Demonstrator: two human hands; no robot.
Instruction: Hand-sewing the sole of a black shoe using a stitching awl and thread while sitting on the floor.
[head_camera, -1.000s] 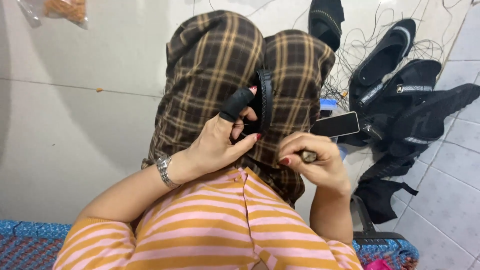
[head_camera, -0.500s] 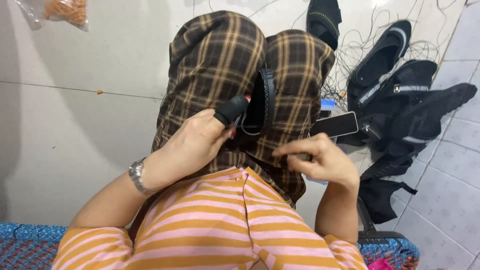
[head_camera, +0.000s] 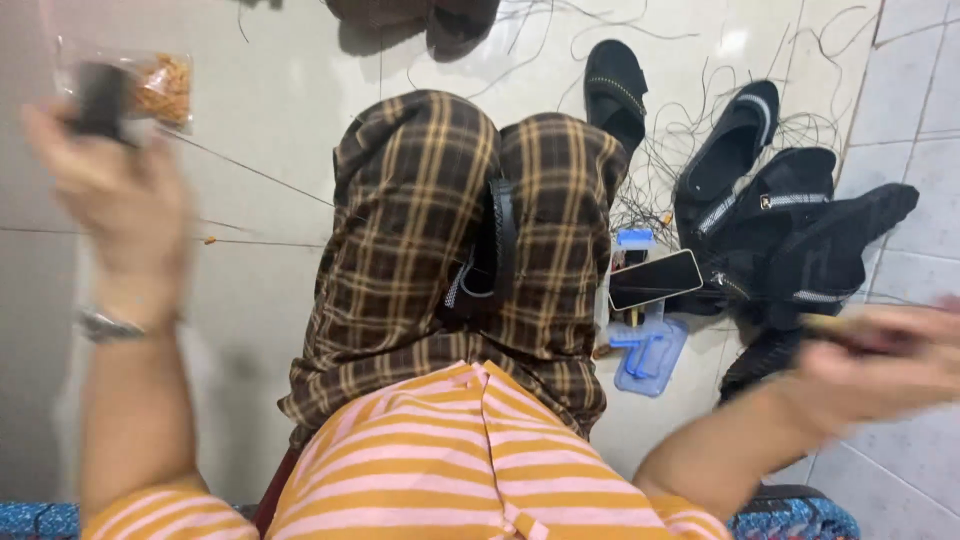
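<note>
Tiled floor (head_camera: 250, 250), sandals upper right. Hands spread wide apart, blurred: left hand (head_camera: 105, 190) upper left grips a dark piece (head_camera: 98, 97); right hand (head_camera: 880, 365) holds a thin tool (head_camera: 850, 330). Strap (head_camera: 497, 245) lies between the knees; it may slide off.

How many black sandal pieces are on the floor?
About 5: one sandal past the knees, one right of it, three uppers piled by the phone. Overlaps may hide more.
</note>
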